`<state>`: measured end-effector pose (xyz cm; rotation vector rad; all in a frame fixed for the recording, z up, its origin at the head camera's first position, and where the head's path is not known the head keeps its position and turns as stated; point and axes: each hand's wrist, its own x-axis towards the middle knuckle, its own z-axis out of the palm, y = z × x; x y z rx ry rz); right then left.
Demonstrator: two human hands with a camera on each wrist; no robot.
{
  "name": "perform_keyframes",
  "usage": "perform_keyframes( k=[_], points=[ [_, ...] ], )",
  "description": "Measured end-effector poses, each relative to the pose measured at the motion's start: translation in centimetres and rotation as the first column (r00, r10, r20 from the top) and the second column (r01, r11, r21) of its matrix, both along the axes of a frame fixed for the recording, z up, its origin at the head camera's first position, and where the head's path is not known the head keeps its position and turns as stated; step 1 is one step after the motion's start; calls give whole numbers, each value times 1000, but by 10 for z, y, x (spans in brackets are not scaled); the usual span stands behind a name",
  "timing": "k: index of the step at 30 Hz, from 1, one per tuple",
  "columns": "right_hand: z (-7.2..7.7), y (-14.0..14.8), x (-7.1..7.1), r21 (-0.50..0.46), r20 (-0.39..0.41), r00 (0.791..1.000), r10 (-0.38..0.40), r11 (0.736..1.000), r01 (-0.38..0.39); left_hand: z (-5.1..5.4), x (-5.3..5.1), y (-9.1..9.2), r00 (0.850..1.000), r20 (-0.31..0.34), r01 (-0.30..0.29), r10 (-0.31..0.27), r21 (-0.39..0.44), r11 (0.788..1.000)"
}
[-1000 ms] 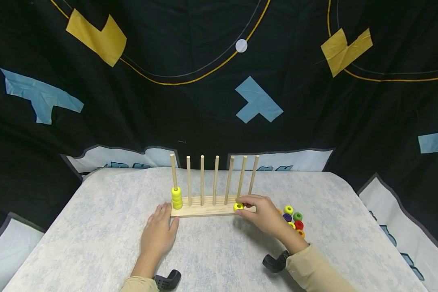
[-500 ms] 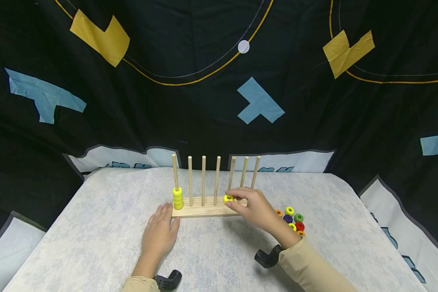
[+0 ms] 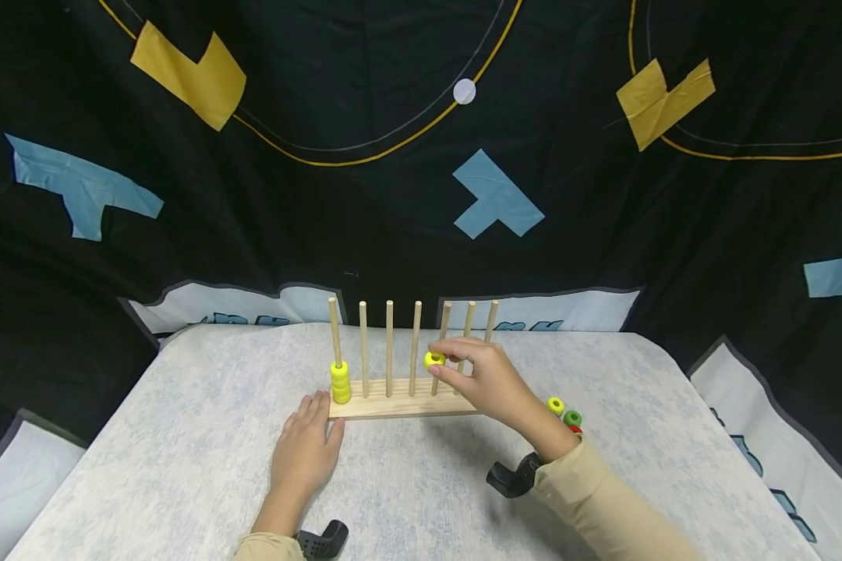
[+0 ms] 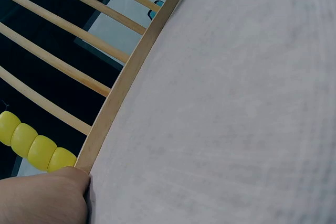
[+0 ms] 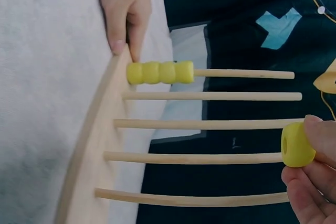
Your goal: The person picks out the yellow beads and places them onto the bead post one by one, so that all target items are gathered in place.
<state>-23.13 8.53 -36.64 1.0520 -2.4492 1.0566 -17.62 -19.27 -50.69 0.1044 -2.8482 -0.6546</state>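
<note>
A wooden rack (image 3: pixel 393 403) with a row of upright pegs stands on the table. Several yellow beads (image 3: pixel 340 382) are stacked on its leftmost peg. My left hand (image 3: pixel 303 448) rests against the rack's left end, fingers extended and thumb at the front edge; only part of it shows in the left wrist view. With thumb and fingers, my right hand (image 3: pixel 480 375) pinches one yellow bead (image 5: pixel 297 145). That bead is held above the base, near the upper part of the middle pegs, and it is not on a peg. Its hole shows in the right wrist view.
Right of the rack lie loose beads: a yellow bead (image 3: pixel 555 405), a green bead (image 3: pixel 571 418) and a red bead (image 3: pixel 574 429), partly covered by the right forearm. A black cloth (image 3: pixel 393 234) hangs behind the pale table (image 3: pixel 182 436).
My right hand has carried the yellow bead leftward and up, from low at the rack's right part to higher near the middle pegs. The left hand stays at the rack's left end.
</note>
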Motion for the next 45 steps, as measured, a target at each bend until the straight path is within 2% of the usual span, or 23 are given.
perform_keyframes(
  k=[7,19,35,45],
  points=[
    [17,-6,-10,-20,-42,999,-4,1000,4,0,1,0,1000,-1,3,-3,1,1000],
    [41,-22,-25,-100,-64,998,-28,995,21,0,1,0,1000,-1,3,-3,4,1000],
    [52,-48,-42,-123,21,1000,-17,992,19,2,2,-1,1000,6,-3,3,11,1000],
    [52,-62,-51,-100,3,1000,-20,995,20,0,0,0,1000,8,-1,1,15,1000]
  ],
)
